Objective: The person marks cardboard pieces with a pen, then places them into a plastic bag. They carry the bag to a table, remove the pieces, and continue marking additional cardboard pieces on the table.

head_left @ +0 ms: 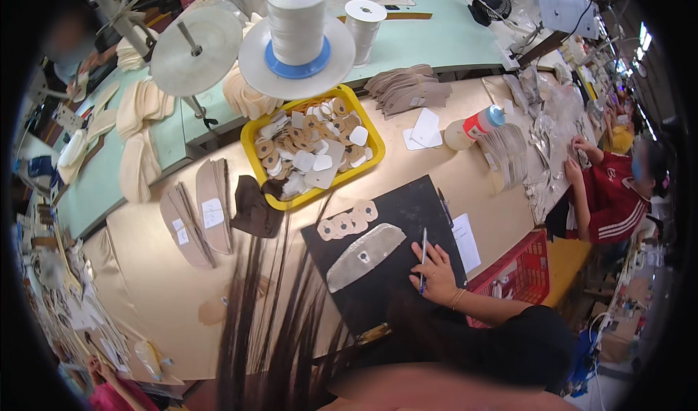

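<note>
My right hand rests on a black board, its fingers closed around a slim pen. Left of it on the board lies a flat, pale grey-beige curved panel with a small hole. Above that panel, several tan rounded pieces, each with a dark hole, overlap in a row. My left hand is out of sight; strands of dark hair hang over the lower middle.
Beyond the board stands a yellow tray of small cut pieces. Panel stacks lie left, beside dark brown cloth. A blue-capped bottle, paper sheet and red crate are right. Someone in red works there.
</note>
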Action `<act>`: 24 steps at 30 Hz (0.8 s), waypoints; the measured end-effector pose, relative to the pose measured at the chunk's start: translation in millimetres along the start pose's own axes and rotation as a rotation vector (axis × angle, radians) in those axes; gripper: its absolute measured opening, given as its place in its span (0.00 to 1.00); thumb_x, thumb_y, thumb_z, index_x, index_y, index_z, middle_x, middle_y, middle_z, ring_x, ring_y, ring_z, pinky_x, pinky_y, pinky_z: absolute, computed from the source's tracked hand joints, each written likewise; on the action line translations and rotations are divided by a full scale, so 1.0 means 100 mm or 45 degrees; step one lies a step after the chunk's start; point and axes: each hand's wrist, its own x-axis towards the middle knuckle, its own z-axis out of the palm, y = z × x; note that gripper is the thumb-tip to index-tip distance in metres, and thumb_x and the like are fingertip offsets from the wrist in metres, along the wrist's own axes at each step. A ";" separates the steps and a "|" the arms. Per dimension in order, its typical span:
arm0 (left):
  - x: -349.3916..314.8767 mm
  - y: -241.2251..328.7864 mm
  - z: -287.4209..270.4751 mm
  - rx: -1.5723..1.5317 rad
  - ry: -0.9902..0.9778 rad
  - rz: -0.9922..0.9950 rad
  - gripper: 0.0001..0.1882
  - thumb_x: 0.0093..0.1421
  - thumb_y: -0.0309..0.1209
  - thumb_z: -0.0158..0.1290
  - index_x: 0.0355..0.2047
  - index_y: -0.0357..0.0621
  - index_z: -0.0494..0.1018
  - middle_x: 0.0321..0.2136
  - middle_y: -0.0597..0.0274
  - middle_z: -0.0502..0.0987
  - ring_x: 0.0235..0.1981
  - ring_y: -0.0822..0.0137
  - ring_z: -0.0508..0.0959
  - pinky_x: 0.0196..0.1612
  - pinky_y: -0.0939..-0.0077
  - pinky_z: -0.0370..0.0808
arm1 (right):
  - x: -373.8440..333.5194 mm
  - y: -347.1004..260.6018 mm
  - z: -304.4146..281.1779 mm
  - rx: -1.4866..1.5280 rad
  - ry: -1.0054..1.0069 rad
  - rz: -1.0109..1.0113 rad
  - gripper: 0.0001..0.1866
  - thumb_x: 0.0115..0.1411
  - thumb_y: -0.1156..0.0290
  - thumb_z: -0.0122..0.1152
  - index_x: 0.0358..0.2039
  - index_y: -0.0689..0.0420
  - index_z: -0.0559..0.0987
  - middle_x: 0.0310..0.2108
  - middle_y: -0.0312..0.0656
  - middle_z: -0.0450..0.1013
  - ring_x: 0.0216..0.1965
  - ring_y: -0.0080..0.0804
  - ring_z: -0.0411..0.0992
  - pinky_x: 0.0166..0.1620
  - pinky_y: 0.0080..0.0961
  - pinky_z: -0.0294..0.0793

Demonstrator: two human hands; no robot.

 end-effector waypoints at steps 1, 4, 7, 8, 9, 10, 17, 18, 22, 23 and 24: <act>0.07 -0.05 0.10 -0.037 -0.004 0.014 0.22 0.63 0.48 0.49 0.29 0.40 0.78 0.22 0.55 0.79 0.24 0.62 0.79 0.27 0.67 0.75 | 0.00 0.00 0.00 0.019 0.012 -0.014 0.08 0.53 0.62 0.64 0.32 0.48 0.78 0.65 0.41 0.60 0.66 0.43 0.56 0.66 0.41 0.48; 0.37 -0.17 0.48 -0.166 -0.049 0.063 0.25 0.63 0.50 0.48 0.27 0.39 0.79 0.21 0.54 0.78 0.23 0.62 0.78 0.26 0.68 0.74 | -0.03 0.05 0.02 0.043 0.082 -0.102 0.07 0.54 0.63 0.64 0.32 0.48 0.77 0.65 0.41 0.60 0.65 0.45 0.56 0.66 0.42 0.48; 0.54 -0.25 0.90 -0.404 -0.051 0.104 0.28 0.64 0.52 0.47 0.26 0.39 0.79 0.20 0.54 0.78 0.23 0.62 0.78 0.25 0.68 0.74 | -0.08 0.10 0.09 0.105 0.165 -0.165 0.09 0.54 0.65 0.64 0.34 0.48 0.75 0.64 0.40 0.62 0.65 0.45 0.57 0.65 0.43 0.49; 0.55 -0.23 0.98 -0.523 -0.236 0.204 0.28 0.64 0.53 0.46 0.26 0.38 0.79 0.20 0.53 0.78 0.23 0.62 0.78 0.25 0.68 0.74 | -0.07 0.12 0.12 0.118 0.197 -0.178 0.10 0.53 0.66 0.64 0.35 0.49 0.74 0.63 0.40 0.62 0.65 0.45 0.57 0.65 0.43 0.50; 0.52 -0.21 1.03 -0.655 -0.326 0.260 0.29 0.64 0.54 0.46 0.25 0.38 0.79 0.19 0.53 0.78 0.23 0.62 0.78 0.25 0.68 0.74 | -0.08 0.15 0.14 0.130 0.208 -0.195 0.11 0.53 0.67 0.65 0.36 0.49 0.74 0.63 0.40 0.62 0.64 0.45 0.57 0.65 0.43 0.50; 0.47 -0.18 1.11 -0.686 -0.361 0.262 0.30 0.65 0.54 0.45 0.25 0.38 0.79 0.19 0.53 0.78 0.22 0.62 0.78 0.25 0.68 0.74 | -0.09 0.17 0.16 0.164 0.265 -0.203 0.13 0.52 0.67 0.65 0.38 0.49 0.73 0.63 0.40 0.63 0.64 0.45 0.57 0.65 0.43 0.51; -0.17 0.02 1.42 -0.292 -0.085 0.271 0.33 0.63 0.56 0.46 0.21 0.36 0.80 0.18 0.57 0.80 0.08 0.74 0.67 0.11 0.77 0.59 | -0.18 0.23 0.20 0.848 0.551 -0.430 0.40 0.48 0.63 0.72 0.58 0.60 0.62 0.67 0.56 0.51 0.68 0.49 0.50 0.67 0.41 0.49; -0.22 0.02 1.48 -0.283 -0.092 0.310 0.33 0.63 0.55 0.46 0.20 0.35 0.79 0.18 0.56 0.80 0.07 0.74 0.66 0.10 0.77 0.58 | -0.20 0.23 0.20 0.893 0.514 -0.442 0.39 0.53 0.65 0.67 0.61 0.61 0.59 0.68 0.55 0.49 0.68 0.49 0.48 0.67 0.41 0.48; -0.31 -0.04 1.68 -0.319 0.022 0.322 0.31 0.64 0.51 0.47 0.19 0.34 0.78 0.20 0.52 0.81 0.06 0.74 0.64 0.09 0.78 0.56 | -0.24 0.28 0.21 0.996 0.491 -0.357 0.25 0.62 0.83 0.36 0.62 0.66 0.62 0.67 0.53 0.52 0.68 0.47 0.50 0.67 0.37 0.50; -0.31 -0.05 1.70 -0.335 0.044 0.350 0.31 0.64 0.51 0.47 0.19 0.34 0.78 0.20 0.52 0.81 0.05 0.74 0.64 0.09 0.78 0.56 | -0.24 0.29 0.22 0.997 0.531 -0.399 0.25 0.62 0.84 0.38 0.61 0.66 0.63 0.64 0.53 0.57 0.63 0.46 0.60 0.63 0.35 0.59; -0.32 -0.07 1.74 -0.338 0.085 0.366 0.31 0.64 0.51 0.47 0.19 0.34 0.78 0.20 0.52 0.81 0.05 0.73 0.64 0.09 0.78 0.56 | -0.26 0.30 0.24 1.079 0.486 -0.379 0.24 0.62 0.85 0.38 0.60 0.66 0.64 0.63 0.52 0.59 0.59 0.44 0.65 0.61 0.33 0.62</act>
